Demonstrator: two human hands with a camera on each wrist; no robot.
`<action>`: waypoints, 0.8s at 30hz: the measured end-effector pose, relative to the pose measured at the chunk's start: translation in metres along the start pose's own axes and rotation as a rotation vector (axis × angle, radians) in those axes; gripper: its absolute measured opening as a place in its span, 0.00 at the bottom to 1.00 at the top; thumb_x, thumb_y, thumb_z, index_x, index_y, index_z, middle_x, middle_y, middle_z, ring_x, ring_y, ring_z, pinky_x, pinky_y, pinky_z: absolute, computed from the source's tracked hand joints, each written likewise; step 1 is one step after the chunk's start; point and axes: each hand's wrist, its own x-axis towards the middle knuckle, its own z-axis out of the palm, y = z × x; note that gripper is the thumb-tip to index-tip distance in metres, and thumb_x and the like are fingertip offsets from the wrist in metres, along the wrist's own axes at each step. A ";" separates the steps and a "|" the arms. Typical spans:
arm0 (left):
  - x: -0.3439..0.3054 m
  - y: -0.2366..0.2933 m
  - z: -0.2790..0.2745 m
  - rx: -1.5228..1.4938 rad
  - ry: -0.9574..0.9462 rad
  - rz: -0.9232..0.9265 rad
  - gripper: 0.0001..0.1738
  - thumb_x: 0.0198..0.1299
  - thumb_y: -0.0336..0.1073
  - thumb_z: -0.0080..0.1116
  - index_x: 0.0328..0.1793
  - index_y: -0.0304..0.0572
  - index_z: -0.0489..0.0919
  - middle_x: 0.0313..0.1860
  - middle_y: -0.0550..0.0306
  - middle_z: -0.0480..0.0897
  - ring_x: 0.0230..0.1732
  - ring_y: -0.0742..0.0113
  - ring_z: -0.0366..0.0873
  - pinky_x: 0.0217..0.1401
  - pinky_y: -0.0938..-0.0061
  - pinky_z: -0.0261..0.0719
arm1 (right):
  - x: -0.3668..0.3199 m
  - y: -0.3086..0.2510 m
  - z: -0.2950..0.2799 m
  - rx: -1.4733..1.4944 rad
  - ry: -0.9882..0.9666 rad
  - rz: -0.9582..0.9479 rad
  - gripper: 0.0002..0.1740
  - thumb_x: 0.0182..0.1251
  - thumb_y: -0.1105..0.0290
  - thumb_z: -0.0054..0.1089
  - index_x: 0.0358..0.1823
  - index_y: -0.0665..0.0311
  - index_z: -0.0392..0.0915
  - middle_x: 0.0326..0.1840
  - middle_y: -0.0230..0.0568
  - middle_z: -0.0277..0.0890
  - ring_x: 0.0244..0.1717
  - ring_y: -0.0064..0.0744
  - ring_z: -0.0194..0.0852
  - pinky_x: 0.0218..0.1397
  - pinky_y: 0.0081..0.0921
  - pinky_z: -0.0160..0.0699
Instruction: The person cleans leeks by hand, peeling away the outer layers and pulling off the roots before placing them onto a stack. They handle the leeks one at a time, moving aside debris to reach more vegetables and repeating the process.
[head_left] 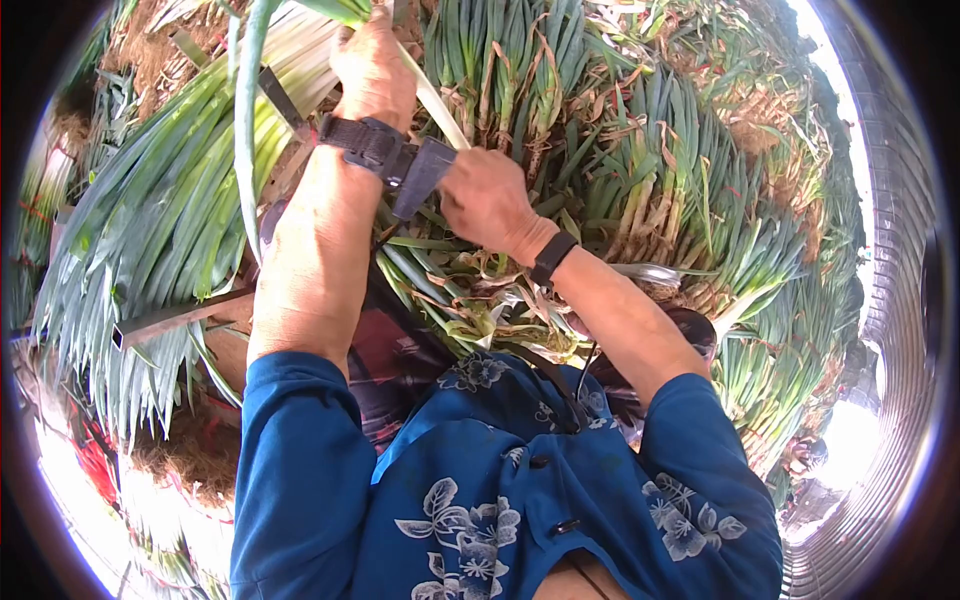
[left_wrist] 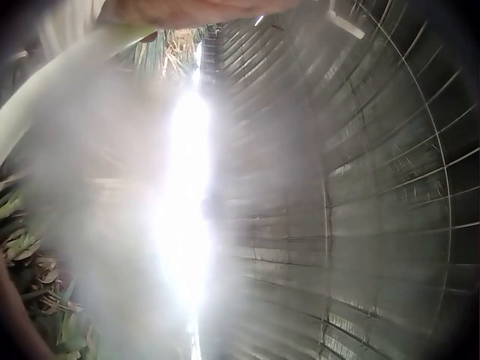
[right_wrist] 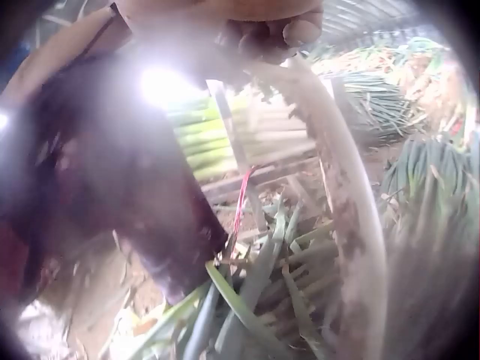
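My left hand (head_left: 372,75) grips a long green onion (head_left: 437,105) near the top of the head view, its green leaves hanging past the wrist on the left. The white stalk slants down to my right hand (head_left: 487,200), whose curled fingers pinch its lower end. In the right wrist view the pale stalk (right_wrist: 364,225) bends down from the fingertips (right_wrist: 302,31), with brown, ragged skin along one side. The left wrist view is washed out by glare; part of the hand (left_wrist: 202,9) and a pale stalk (left_wrist: 41,79) show there.
Clean green onions (head_left: 160,190) lie heaped on the left over a metal frame (head_left: 180,315). Bundles of unpeeled green onions (head_left: 510,60) fill the front and right. Loose leaves and peelings (head_left: 490,290) lie before my lap. A ribbed plastic wall (head_left: 905,250) curves along the right.
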 end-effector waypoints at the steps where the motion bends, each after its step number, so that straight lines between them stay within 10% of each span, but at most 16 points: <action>1: 0.006 0.003 -0.006 0.026 -0.008 -0.036 0.15 0.65 0.33 0.58 0.55 0.40 0.72 0.48 0.54 0.70 0.50 0.61 0.72 0.59 0.54 0.82 | -0.004 -0.003 -0.005 0.003 0.001 -0.046 0.12 0.42 0.74 0.64 0.30 0.60 0.73 0.35 0.37 0.72 0.41 0.39 0.75 0.43 0.34 0.71; 5: 0.015 0.018 -0.001 0.024 -0.032 0.032 0.17 0.63 0.36 0.62 0.54 0.41 0.73 0.46 0.54 0.70 0.49 0.60 0.72 0.60 0.56 0.79 | -0.019 -0.007 -0.012 0.073 0.030 -0.131 0.14 0.39 0.74 0.65 0.31 0.61 0.74 0.34 0.37 0.70 0.45 0.39 0.72 0.51 0.37 0.65; 7: -0.005 0.033 0.028 0.037 0.156 -0.029 0.11 0.67 0.42 0.54 0.48 0.45 0.76 0.34 0.57 0.76 0.30 0.64 0.74 0.30 0.69 0.72 | -0.027 -0.008 -0.013 0.061 0.014 -0.103 0.14 0.39 0.74 0.65 0.31 0.61 0.74 0.34 0.37 0.70 0.45 0.39 0.72 0.52 0.37 0.65; 8: 0.034 0.018 -0.021 0.062 -0.041 0.098 0.18 0.61 0.37 0.64 0.53 0.42 0.72 0.45 0.55 0.69 0.49 0.60 0.72 0.62 0.57 0.78 | -0.031 -0.011 -0.013 0.070 0.044 -0.093 0.14 0.40 0.74 0.64 0.31 0.60 0.73 0.33 0.37 0.69 0.43 0.39 0.72 0.52 0.38 0.64; 11: 0.022 0.032 -0.011 0.093 -0.082 0.178 0.17 0.64 0.36 0.61 0.52 0.36 0.70 0.45 0.51 0.70 0.49 0.59 0.73 0.67 0.56 0.78 | -0.050 -0.022 -0.012 0.038 -0.074 0.053 0.13 0.41 0.74 0.63 0.32 0.59 0.73 0.31 0.37 0.69 0.42 0.40 0.71 0.50 0.38 0.64; 21: 0.046 0.082 -0.036 0.227 0.165 0.471 0.15 0.64 0.29 0.55 0.56 0.38 0.70 0.36 0.52 0.75 0.33 0.63 0.76 0.40 0.62 0.83 | -0.160 -0.010 0.015 0.173 -0.371 0.238 0.14 0.44 0.73 0.59 0.36 0.65 0.74 0.39 0.49 0.73 0.51 0.51 0.71 0.52 0.46 0.69; 24: 0.050 0.101 -0.041 0.214 0.073 0.610 0.08 0.64 0.28 0.53 0.47 0.34 0.71 0.34 0.51 0.75 0.32 0.63 0.74 0.39 0.65 0.81 | -0.233 0.005 0.019 0.262 -0.643 0.698 0.16 0.52 0.71 0.59 0.44 0.65 0.80 0.47 0.55 0.77 0.52 0.55 0.75 0.55 0.47 0.73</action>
